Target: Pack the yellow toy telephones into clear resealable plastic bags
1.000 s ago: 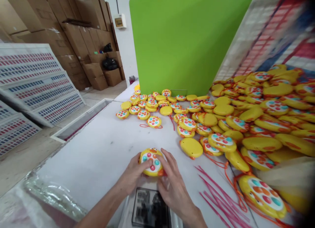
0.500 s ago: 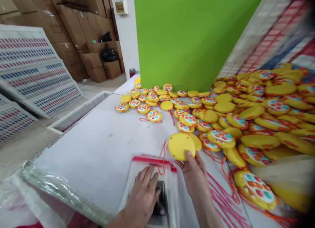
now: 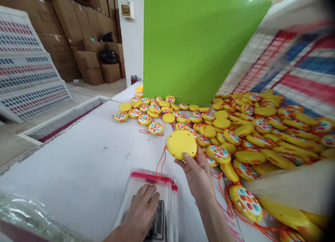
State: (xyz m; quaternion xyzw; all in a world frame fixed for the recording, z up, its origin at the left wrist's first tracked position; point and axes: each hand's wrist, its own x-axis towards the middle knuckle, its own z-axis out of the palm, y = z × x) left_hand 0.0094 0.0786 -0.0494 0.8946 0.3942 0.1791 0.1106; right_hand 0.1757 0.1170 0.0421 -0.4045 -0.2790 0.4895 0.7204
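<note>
A yellow oval toy (image 3: 181, 145), its flat back with small screw holes towards me, is held up by my right hand (image 3: 197, 170). The thumb lies on the toy's back and the fingers are behind it. From the toy's left end hangs an orange cord loop (image 3: 161, 161). My left hand (image 3: 142, 209) rests on a stack of clear plastic zip bags (image 3: 171, 214) with pink zip strips. Its fingers are bent and drawn together at the top bag, fingertips partly hidden. A black printed rectangle on the bag shows beneath the hand.
Many yellow toys with coloured dots (image 3: 218, 153) lie heaped on the right and along the back of the white table (image 3: 86, 161). A green panel (image 3: 188, 46) stands behind them. Clear plastic wrap (image 3: 34, 214) lies at front left. White crates (image 3: 28, 67) and cardboard boxes (image 3: 90, 66) stand beyond.
My view has turned to the right. The toy in my right hand has been raised slightly and its back faces me more. My left hand's fingers have drawn together on the bag.
</note>
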